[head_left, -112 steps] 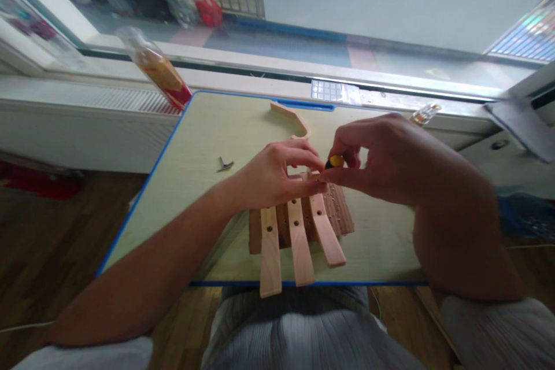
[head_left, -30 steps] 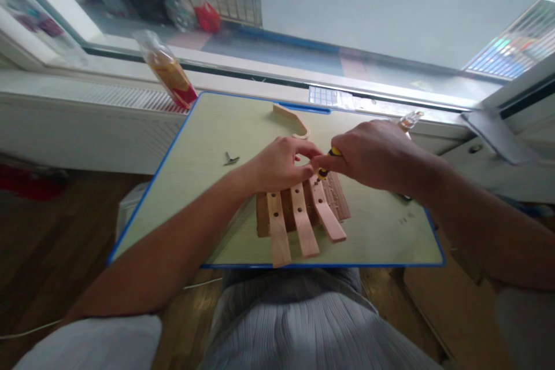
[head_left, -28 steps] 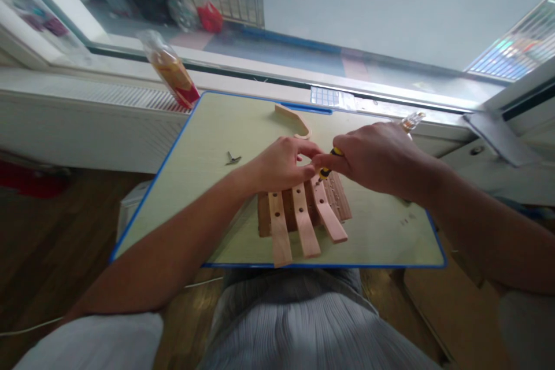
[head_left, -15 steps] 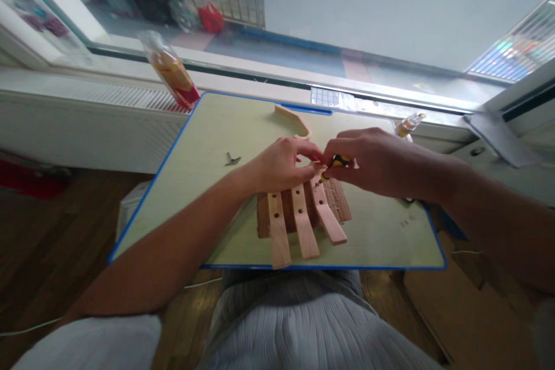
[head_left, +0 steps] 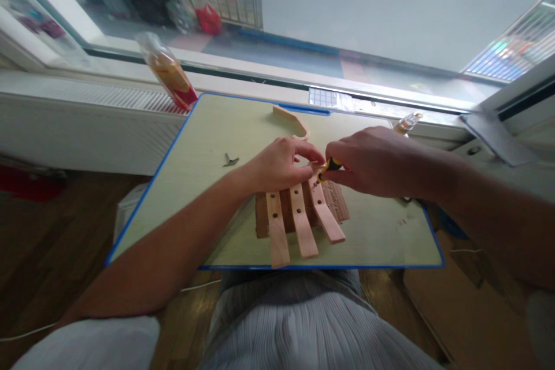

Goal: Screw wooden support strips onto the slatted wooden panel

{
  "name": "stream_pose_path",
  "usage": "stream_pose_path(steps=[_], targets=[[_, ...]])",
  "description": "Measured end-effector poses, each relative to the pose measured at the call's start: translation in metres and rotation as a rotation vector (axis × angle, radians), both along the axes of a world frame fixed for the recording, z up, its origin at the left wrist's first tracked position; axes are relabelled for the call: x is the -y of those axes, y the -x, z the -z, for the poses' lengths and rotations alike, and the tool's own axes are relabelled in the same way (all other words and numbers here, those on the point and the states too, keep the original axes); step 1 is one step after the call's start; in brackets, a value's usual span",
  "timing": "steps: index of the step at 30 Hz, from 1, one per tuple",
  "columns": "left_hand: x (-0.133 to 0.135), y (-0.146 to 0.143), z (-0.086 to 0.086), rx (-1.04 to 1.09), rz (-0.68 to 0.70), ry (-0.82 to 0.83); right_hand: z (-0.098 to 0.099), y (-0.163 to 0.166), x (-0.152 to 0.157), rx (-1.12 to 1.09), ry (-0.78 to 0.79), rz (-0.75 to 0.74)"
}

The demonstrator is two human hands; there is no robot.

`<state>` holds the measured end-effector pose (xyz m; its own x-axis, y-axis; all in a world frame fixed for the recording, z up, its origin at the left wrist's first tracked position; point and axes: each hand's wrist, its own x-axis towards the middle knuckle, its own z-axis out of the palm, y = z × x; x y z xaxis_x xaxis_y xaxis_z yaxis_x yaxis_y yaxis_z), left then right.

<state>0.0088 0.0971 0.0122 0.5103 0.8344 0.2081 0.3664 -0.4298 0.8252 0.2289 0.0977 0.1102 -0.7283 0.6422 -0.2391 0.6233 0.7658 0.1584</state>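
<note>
In my right hand (head_left: 368,159) is a small yellow-and-black screwdriver (head_left: 332,165), its shaft slanting down to the upper hole of the rightmost bent wooden strip (head_left: 330,224). Thumb and fingers of my left hand (head_left: 286,165) close around the far end of that strip, where the contact is partly hidden. A middle wooden strip (head_left: 306,237) and a left wooden strip (head_left: 278,243) lie alongside, each with two dark holes showing. Beneath all three is a brown corrugated cardboard piece (head_left: 261,217).
The pale table (head_left: 195,139) has a blue rim. On it are a curved wooden piece (head_left: 291,118) towards the back and a small metal part (head_left: 230,160) at left. A drink bottle (head_left: 171,78) stands beyond the left corner, with another small bottle (head_left: 407,123) at right.
My right hand has turned slightly around the screwdriver, and more of its handle's near end is covered. My left hand and the wooden strips keep their places.
</note>
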Motion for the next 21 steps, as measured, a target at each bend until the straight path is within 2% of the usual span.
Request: stream_pose_path(steps=[5,11,17,21], targets=[[-0.001,0.001,0.001,-0.008,0.004,-0.024,0.007,0.004,-0.006,0.058,-0.079,0.086],[-0.001,0.001,0.000,-0.008,0.014,-0.030,0.016,-0.003,-0.003,-0.079,-0.077,0.256],[0.000,0.000,-0.003,0.001,0.007,-0.004,0.018,-0.020,0.003,-0.262,0.123,0.122],[-0.001,-0.001,-0.001,0.002,0.005,-0.002,0.019,-0.017,0.005,-0.280,0.094,0.160]])
